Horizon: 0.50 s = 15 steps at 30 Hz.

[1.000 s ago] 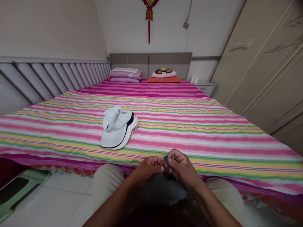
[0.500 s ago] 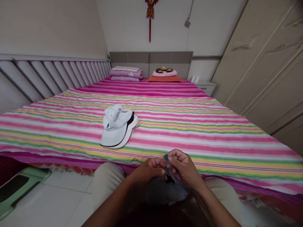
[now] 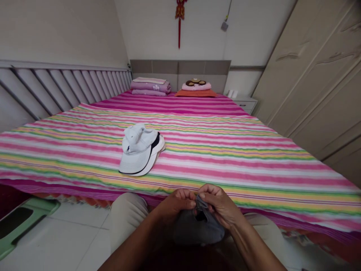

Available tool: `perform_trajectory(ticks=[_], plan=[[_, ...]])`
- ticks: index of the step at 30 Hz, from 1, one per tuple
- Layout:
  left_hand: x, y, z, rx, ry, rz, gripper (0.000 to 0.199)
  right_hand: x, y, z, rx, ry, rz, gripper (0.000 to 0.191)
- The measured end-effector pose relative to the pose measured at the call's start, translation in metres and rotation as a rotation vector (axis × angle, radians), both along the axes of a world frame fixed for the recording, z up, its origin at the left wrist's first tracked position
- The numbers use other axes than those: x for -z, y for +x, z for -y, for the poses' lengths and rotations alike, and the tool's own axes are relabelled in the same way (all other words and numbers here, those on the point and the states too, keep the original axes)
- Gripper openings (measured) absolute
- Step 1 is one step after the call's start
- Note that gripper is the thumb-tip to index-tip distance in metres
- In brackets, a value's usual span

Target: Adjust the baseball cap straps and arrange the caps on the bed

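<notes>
Low in front of me, over my lap, is a dark grey cap [image 3: 199, 230], its back strap and a dark opening facing up. My left hand [image 3: 180, 204] pinches one side of that strap between thumb and fingers. On the other side my right hand [image 3: 219, 205] is closed on the strap's end, fingertips almost touching the left ones. The strap's fastener is partly hidden by the fingers. Farther off, to the left on the bed, lie white caps [image 3: 138, 148] stacked one over another, brims toward me, the top one edged in dark trim.
A striped bedsheet [image 3: 239, 150] covers the bed before my knees. Folded purple bedding [image 3: 150, 87] and a pink pillow [image 3: 196, 87] rest by the headboard [image 3: 203, 69]. A green stool [image 3: 31, 218] stands at lower left, a nightstand [image 3: 244, 103] at far right.
The strap end that stuck up above my right fingers is now lowered and folded toward the cap's opening. My right hand has moved slightly down and left, closer to my left hand.
</notes>
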<state>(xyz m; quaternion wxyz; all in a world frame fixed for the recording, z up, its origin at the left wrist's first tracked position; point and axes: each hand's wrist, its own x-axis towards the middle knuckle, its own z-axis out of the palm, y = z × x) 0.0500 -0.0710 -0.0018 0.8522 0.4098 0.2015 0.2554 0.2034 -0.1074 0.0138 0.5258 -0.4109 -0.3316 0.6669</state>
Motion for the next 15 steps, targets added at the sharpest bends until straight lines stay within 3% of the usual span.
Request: perform_trajectory(ticks=[6,11,15], plan=[[0.002,-0.001,-0.001,-0.002,-0.044,0.016,0.018,-0.007,0.001,-0.002,-0.004,-0.01,0.167,0.021],[0.003,-0.002,-0.001,-0.005,-0.063,-0.038,0.018,-0.011,0.009,-0.005,-0.131,-0.025,0.321,0.021],[0.006,-0.002,-0.001,-0.004,-0.038,-0.073,0.017,-0.019,0.015,-0.007,-0.242,0.052,0.39,0.02]])
